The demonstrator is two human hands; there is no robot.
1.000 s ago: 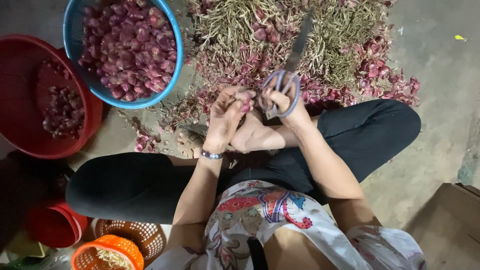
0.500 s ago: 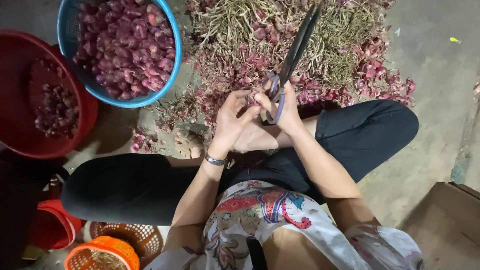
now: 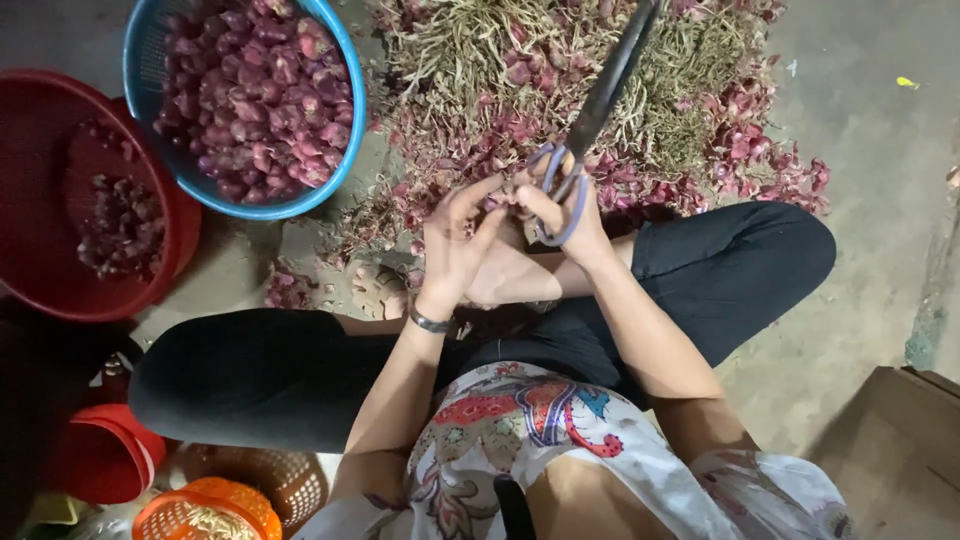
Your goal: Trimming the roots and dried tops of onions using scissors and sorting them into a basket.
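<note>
Here the right hand (image 3: pixel 560 205) grips scissors (image 3: pixel 590 120); left hand (image 3: pixel 455 245) pinches a shallot (image 3: pixel 497 200)

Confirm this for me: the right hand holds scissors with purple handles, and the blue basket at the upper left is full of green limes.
Not limes. The head view shows the blue basket filled with purple-red shallots. The rest stands: the right hand holds the scissors by their purple handles, and the basket sits at the upper left.

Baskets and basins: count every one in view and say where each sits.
5. Blue basket of shallots top left; red basin at left edge; small red tub, woven basket and orange basket bottom left. Others may be out of frame.
</note>
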